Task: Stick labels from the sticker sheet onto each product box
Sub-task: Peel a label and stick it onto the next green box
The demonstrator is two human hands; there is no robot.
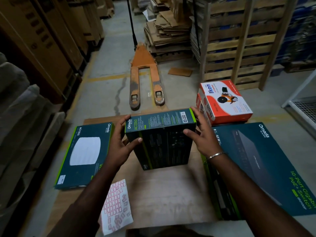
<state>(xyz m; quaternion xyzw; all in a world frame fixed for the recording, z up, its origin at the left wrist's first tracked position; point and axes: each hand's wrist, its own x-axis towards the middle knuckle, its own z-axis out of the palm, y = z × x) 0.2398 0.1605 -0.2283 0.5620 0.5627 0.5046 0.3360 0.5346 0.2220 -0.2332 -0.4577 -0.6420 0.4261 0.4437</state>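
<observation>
Head view: we hold an Omada AC1350 box (160, 139) on edge at the middle of the wooden board (164, 194).
Left to right: a flat AC1350 box (83, 154) on the left edge; the sticker sheet (116, 206) at the near edge; our left hand (119, 142) and right hand (200, 134) gripping the upright box's sides; the 10-Port Gigabit PoE+ Switch box (261, 165); Ikon boxes (225, 100) at the far right corner. We should lay it flat before pressing on a label.

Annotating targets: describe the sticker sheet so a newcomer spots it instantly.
Start at the wooden tabletop and look at its near edge, below the left hand. The sticker sheet lies there: the only flat white paper with red-outlined labels, among dark boxes.
</observation>
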